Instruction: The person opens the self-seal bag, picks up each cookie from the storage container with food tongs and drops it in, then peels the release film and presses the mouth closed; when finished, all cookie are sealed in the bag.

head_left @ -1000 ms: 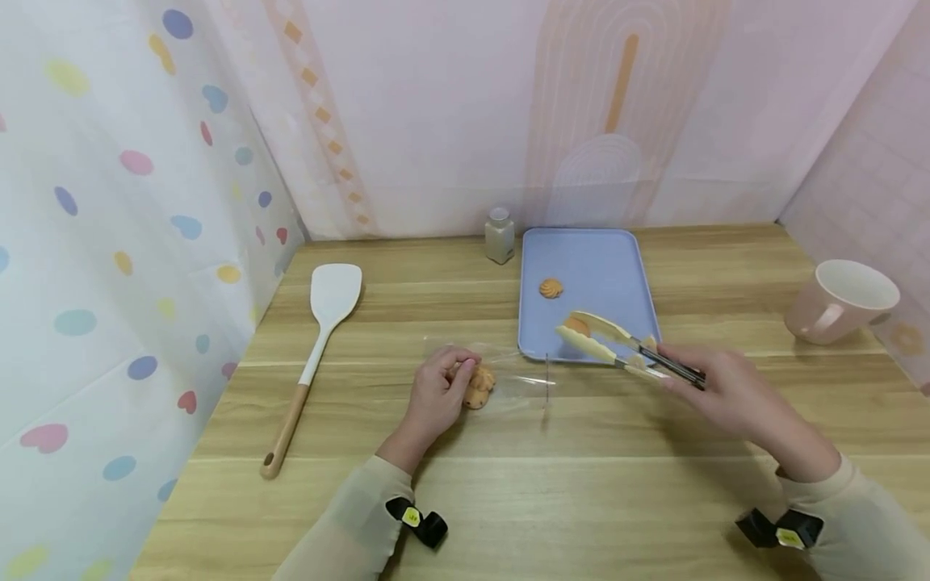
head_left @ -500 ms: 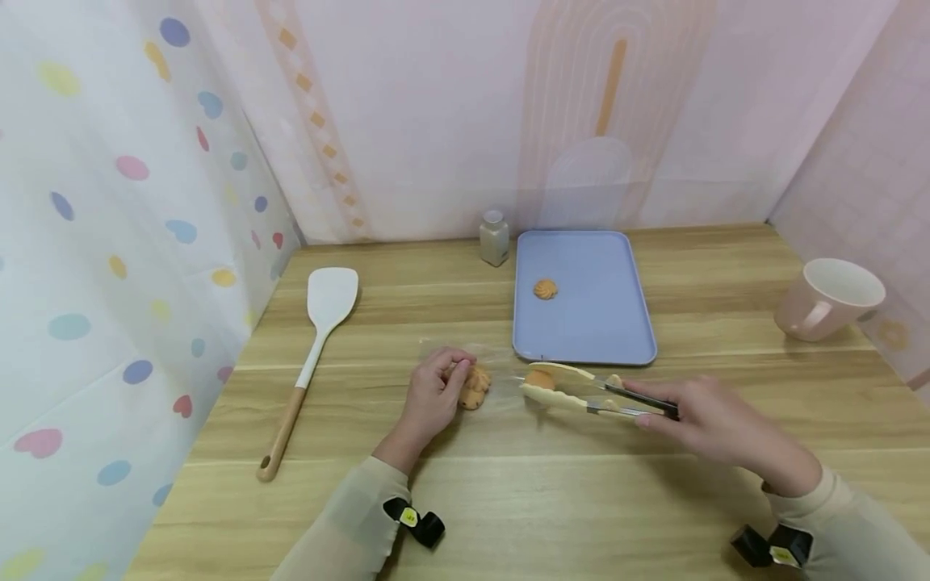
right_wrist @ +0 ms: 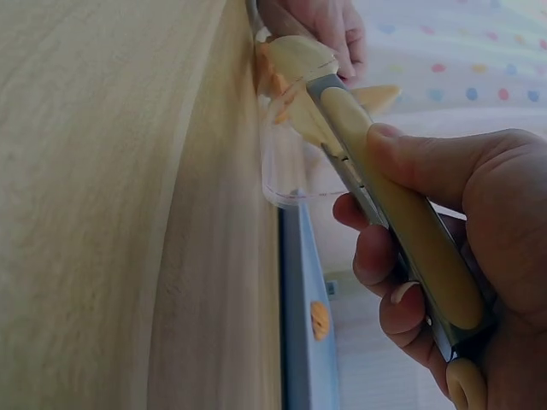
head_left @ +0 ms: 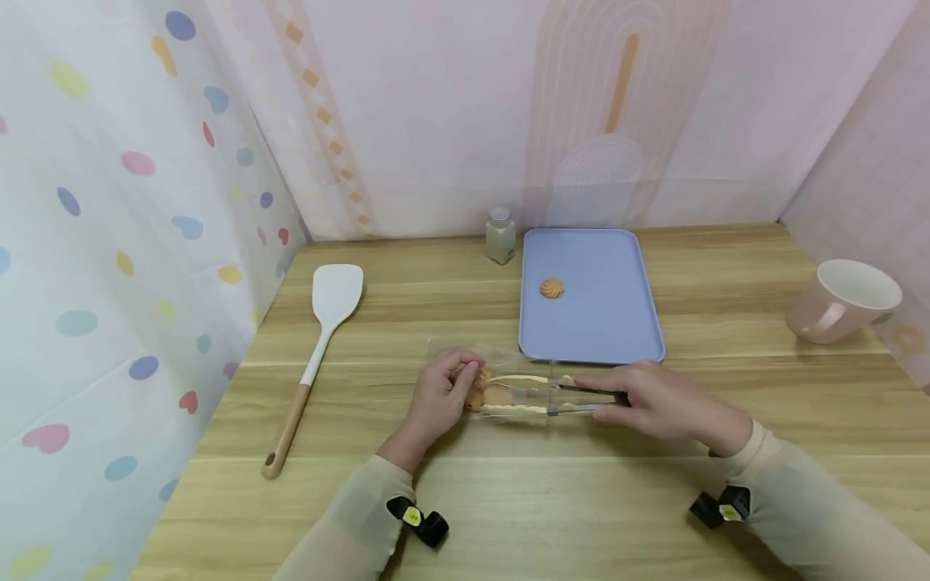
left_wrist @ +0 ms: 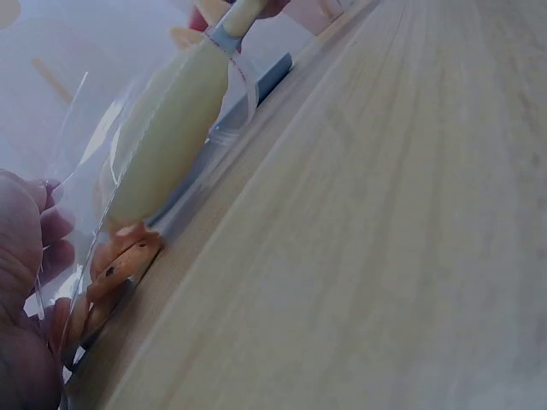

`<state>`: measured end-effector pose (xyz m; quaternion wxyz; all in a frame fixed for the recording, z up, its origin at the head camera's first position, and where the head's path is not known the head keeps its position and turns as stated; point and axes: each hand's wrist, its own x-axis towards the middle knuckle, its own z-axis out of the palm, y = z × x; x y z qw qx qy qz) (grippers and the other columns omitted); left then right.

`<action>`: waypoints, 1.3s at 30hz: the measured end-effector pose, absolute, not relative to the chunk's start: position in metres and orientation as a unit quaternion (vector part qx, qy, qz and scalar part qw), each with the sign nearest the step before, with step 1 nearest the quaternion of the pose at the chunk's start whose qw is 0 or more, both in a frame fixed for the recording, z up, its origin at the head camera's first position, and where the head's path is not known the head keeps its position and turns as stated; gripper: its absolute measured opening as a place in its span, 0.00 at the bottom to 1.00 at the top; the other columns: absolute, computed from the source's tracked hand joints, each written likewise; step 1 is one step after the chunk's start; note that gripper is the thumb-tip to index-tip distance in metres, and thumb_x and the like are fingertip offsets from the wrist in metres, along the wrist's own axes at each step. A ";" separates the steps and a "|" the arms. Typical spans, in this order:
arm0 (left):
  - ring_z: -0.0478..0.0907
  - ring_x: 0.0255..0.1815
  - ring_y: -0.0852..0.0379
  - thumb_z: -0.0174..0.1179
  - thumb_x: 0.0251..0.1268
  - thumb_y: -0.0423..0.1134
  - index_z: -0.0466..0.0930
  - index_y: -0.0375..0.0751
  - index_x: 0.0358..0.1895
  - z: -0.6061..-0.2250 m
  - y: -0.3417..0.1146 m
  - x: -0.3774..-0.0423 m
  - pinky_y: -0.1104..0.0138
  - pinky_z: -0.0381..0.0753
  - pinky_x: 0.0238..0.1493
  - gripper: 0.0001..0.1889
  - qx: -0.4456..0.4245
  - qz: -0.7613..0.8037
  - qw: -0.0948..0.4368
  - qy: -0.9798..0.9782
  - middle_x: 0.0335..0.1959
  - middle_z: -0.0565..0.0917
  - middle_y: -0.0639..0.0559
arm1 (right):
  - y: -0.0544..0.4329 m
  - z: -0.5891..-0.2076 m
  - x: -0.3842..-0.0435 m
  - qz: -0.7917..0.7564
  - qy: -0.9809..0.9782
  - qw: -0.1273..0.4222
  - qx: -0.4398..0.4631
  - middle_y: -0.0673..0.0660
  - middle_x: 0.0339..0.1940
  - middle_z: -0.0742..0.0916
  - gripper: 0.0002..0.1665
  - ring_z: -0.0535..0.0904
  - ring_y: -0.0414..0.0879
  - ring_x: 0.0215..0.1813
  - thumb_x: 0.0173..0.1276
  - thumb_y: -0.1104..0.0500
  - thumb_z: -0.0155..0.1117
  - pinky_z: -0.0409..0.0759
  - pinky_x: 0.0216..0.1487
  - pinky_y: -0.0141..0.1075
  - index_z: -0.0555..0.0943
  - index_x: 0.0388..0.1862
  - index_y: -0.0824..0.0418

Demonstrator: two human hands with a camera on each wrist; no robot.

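My left hand [head_left: 438, 393] pinches the near-left part of a clear plastic bag [left_wrist: 101, 184], thumb against curled fingers. Several cookies [left_wrist: 122, 272] lie in the bag beside that hand, one with dark chips. With my right hand [head_left: 657, 403] I grip a pair of tongs [right_wrist: 397, 209] by the metal handles, thumb on one side and fingers on the other. The cream tips of the tongs reach inside the bag, with a round cookie [head_left: 498, 394] between them, close to the other cookies. A single swirled cookie [head_left: 551, 288] sits on the blue tray [head_left: 603, 323].
A white spatula [head_left: 324, 323] with a wooden handle lies on the left of the wooden table [head_left: 508, 516]. Behind the bag stands a small glass jar [head_left: 500, 236], left of the tray. A pink mug [head_left: 843, 300] is at the far right.
My right hand has moved left and toward me, carrying a cookie in the tongs from the tray into the bag. The left hand has kept its hold on the bag.
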<state>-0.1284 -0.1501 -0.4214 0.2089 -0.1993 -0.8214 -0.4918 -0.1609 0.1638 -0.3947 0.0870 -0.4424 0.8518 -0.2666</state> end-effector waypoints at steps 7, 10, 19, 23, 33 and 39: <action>0.75 0.32 0.57 0.56 0.68 0.28 0.82 0.34 0.36 -0.454 -0.159 -0.145 0.68 0.75 0.30 0.05 -0.202 -0.493 0.203 -0.821 0.36 0.83 0.48 | 0.163 -0.394 -0.161 -0.273 0.852 0.088 -0.438 0.41 0.21 0.73 0.28 0.61 0.29 0.17 0.68 0.53 0.64 0.67 0.20 0.28 0.75 0.66 0.55; 0.76 0.35 0.58 0.56 0.68 0.29 0.82 0.36 0.36 -0.458 -0.161 -0.147 0.68 0.76 0.32 0.06 -0.202 -0.493 0.199 -0.823 0.36 0.83 0.50 | 0.169 -0.392 -0.158 -0.277 0.856 0.078 -0.429 0.42 0.26 0.79 0.28 0.61 0.29 0.17 0.67 0.54 0.66 0.67 0.19 0.28 0.75 0.65 0.56; 0.78 0.42 0.56 0.56 0.69 0.31 0.82 0.38 0.35 -0.458 -0.160 -0.146 0.64 0.77 0.43 0.06 -0.207 -0.485 0.196 -0.827 0.36 0.83 0.52 | 0.187 -0.392 -0.157 -0.260 0.867 0.064 -0.420 0.38 0.14 0.67 0.30 0.59 0.28 0.15 0.66 0.53 0.67 0.67 0.19 0.28 0.74 0.66 0.56; 0.78 0.41 0.56 0.56 0.69 0.31 0.82 0.40 0.35 -0.459 -0.159 -0.147 0.64 0.77 0.41 0.06 -0.207 -0.492 0.199 -0.822 0.36 0.83 0.51 | 0.190 -0.390 -0.158 -0.261 0.869 0.083 -0.412 0.41 0.17 0.73 0.29 0.58 0.28 0.14 0.67 0.50 0.64 0.67 0.18 0.28 0.74 0.66 0.56; 0.78 0.41 0.55 0.56 0.69 0.31 0.82 0.39 0.34 -0.458 -0.159 -0.146 0.64 0.77 0.43 0.06 -0.208 -0.490 0.200 -0.822 0.37 0.83 0.51 | 0.175 -0.391 -0.160 -0.262 0.855 0.090 -0.439 0.45 0.32 0.85 0.25 0.59 0.28 0.17 0.69 0.50 0.62 0.67 0.19 0.27 0.76 0.64 0.55; 0.78 0.42 0.56 0.56 0.69 0.31 0.82 0.38 0.35 -0.457 -0.160 -0.146 0.63 0.78 0.44 0.06 -0.205 -0.481 0.193 -0.830 0.37 0.83 0.51 | 0.174 -0.392 -0.159 -0.287 0.852 0.105 -0.425 0.45 0.31 0.84 0.26 0.59 0.28 0.15 0.68 0.52 0.64 0.67 0.18 0.27 0.76 0.64 0.56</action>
